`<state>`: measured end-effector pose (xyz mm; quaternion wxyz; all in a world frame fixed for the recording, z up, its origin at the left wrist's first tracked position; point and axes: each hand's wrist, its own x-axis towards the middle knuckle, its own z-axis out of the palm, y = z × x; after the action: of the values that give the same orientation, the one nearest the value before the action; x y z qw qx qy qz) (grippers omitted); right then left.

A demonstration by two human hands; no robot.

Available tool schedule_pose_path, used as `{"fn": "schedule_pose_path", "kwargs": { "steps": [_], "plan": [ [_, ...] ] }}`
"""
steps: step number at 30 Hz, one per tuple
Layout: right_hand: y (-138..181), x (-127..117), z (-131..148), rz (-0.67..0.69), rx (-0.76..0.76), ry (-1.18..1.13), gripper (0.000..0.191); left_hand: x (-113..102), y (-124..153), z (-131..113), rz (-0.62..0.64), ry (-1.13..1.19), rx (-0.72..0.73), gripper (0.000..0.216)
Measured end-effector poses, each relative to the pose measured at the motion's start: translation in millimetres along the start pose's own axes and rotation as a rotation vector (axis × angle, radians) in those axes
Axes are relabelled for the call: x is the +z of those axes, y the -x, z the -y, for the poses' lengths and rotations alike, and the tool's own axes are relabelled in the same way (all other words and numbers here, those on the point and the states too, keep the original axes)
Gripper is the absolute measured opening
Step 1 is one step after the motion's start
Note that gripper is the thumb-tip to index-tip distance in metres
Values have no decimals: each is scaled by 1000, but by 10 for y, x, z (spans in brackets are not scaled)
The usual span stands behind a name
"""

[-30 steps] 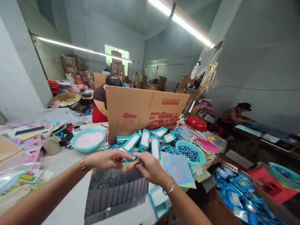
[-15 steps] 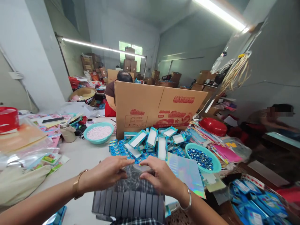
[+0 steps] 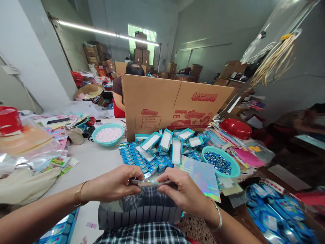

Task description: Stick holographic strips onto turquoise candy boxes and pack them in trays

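Low in front of my body, both hands hold up a shiny silver sheet (image 3: 137, 203) by its far edge. My left hand (image 3: 120, 183) pinches that edge on the left, fingers curled over and thumb underneath. My right hand (image 3: 179, 186) grips it in the same way a short distance to the right. The sheet curves between the hands and mirrors a checked pattern. Its lower part, nearest my checked clothing, shows a row of dark grey strips. Beyond the hands lies a pile of small blue boxes (image 3: 138, 154), with open blue trays (image 3: 166, 139) on top.
Behind the pile stands a large cardboard box (image 3: 152, 98), with a person beyond it. A bowl of pale pieces (image 3: 108, 144) is at left, a bowl of blue gems (image 3: 235, 174) at right. An iridescent sheet (image 3: 200, 176) lies beside it. Blue packages (image 3: 276, 217) fill a container lower right.
My fingers have closed on the sheet's far edge, where they were looser and spread before. The sheet now bends more, and its striped part sits lower and partly covered. The view has tilted downward.
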<state>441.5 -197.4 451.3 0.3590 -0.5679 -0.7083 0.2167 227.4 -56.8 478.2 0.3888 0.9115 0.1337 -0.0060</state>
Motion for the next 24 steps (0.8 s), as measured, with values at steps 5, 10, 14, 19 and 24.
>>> {"fn": "schedule_pose_path", "kwargs": {
  "steps": [5,10,14,19,24],
  "plan": [
    [-15,2,57,10,-94,79,6,119,39,-72,-38,-205,115,17],
    [-2,-39,30,70,-103,125,7,131,30,-32,-35,-200,151,31],
    [34,-56,-26,84,-107,161,9,25,35,-35,14,-86,159,31],
    [-12,-46,-33,59,-89,171,17,58,10,-66,16,-273,148,19],
    [-57,-107,-18,83,-106,192,20,274,-98,24,-57,-434,143,23]
  ]
}}
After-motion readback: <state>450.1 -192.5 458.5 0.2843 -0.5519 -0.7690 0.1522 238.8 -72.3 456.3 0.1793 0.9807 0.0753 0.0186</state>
